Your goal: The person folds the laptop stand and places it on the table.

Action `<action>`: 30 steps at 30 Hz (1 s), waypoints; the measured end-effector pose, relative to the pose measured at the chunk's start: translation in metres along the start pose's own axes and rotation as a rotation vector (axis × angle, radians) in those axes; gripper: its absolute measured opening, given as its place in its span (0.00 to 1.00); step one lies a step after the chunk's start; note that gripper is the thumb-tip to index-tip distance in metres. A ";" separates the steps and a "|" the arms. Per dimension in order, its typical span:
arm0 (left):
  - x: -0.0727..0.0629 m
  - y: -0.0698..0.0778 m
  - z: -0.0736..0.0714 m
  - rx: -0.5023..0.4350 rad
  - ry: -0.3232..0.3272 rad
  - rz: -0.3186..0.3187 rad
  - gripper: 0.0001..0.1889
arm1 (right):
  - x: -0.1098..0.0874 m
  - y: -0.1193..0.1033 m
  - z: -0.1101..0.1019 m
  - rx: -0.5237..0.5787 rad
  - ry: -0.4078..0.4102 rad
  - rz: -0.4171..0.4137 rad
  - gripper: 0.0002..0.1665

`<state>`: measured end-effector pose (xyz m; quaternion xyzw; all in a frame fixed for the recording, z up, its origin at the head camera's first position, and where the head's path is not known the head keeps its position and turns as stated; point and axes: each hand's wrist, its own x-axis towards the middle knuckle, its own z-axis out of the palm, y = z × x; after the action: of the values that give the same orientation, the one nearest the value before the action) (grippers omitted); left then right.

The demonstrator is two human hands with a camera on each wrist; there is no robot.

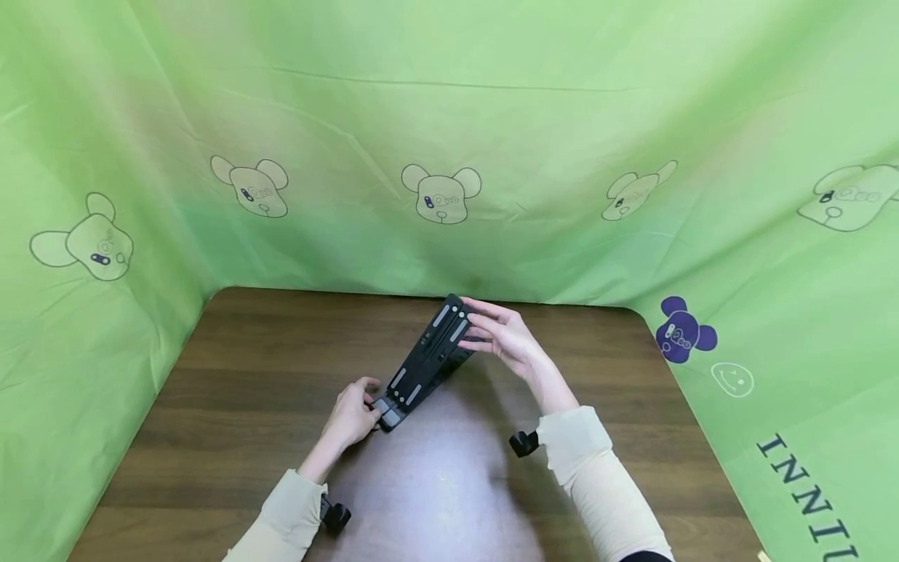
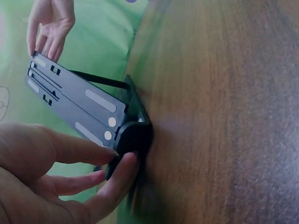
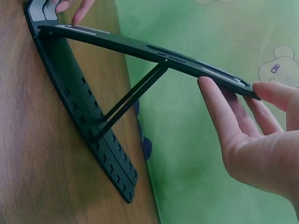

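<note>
A black folding laptop stand with grey rubber strips is propped partly unfolded on the table. At its near end my left hand pinches the dark front lip between thumb and fingers. My right hand holds the far end of the raised plate, some fingertips beneath it and one at its tip. Below the plate, thin support struts run down to the notched base, seen in the right wrist view.
The stand is on a brown wood-grain table. Green cloth with printed bear heads hangs behind the table and along both sides. A black wrist device is by the right sleeve, another by the left.
</note>
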<state>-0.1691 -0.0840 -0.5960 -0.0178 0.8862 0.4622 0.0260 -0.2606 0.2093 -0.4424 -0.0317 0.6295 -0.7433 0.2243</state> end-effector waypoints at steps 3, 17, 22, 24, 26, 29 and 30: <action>-0.007 0.016 -0.005 -0.061 0.024 -0.007 0.28 | -0.001 0.000 0.002 0.002 0.024 -0.005 0.33; -0.026 0.059 -0.023 -0.180 0.025 -0.140 0.25 | -0.019 0.004 0.016 0.052 0.159 -0.014 0.32; -0.019 0.052 -0.021 -0.156 0.064 -0.113 0.20 | -0.024 0.008 0.019 0.065 0.188 -0.031 0.31; -0.015 0.051 -0.021 -0.140 0.092 -0.097 0.19 | -0.025 0.009 0.020 0.073 0.201 -0.042 0.31; -0.012 0.050 -0.022 -0.139 0.117 -0.084 0.18 | -0.026 0.009 0.022 0.091 0.218 -0.055 0.31; -0.007 0.048 -0.023 -0.141 0.154 -0.081 0.17 | -0.027 0.010 0.026 0.116 0.243 -0.073 0.31; -0.005 0.048 -0.023 -0.137 0.167 -0.079 0.17 | -0.028 0.011 0.027 0.127 0.254 -0.079 0.31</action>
<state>-0.1673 -0.0752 -0.5437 -0.0927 0.8504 0.5170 -0.0309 -0.2237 0.1934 -0.4406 0.0522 0.6028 -0.7878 0.1150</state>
